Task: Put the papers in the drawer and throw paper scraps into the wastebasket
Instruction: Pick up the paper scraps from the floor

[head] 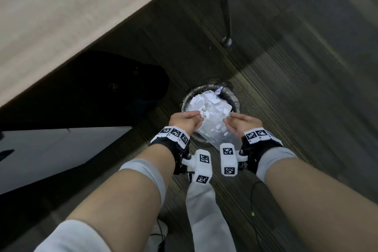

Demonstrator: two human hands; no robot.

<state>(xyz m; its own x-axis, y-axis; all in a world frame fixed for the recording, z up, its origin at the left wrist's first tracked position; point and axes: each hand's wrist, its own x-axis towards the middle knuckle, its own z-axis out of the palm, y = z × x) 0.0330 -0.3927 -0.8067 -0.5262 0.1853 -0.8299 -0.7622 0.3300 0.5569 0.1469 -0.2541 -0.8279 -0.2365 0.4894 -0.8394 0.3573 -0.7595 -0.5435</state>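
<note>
A round wastebasket (187, 97) with a liner stands on the floor below me, with white paper scraps (206, 101) piled in it. Over its near rim I hold a pale sheet (212, 132) carrying more scraps, tilted down toward the basket. My left hand (184, 121) pinches the sheet's left edge. My right hand (243, 124) pinches its right edge. Both wrists wear black bands with marker tags. No drawer front is clearly shown open.
A light wooden desk top (61, 16) fills the upper left, with a dark bulky object (122, 88) beneath it. A white cabinet (61, 149) stands at the left. A black desk leg (225, 6) stands beyond the basket. A thin cable (253, 200) lies on the carpet by my legs.
</note>
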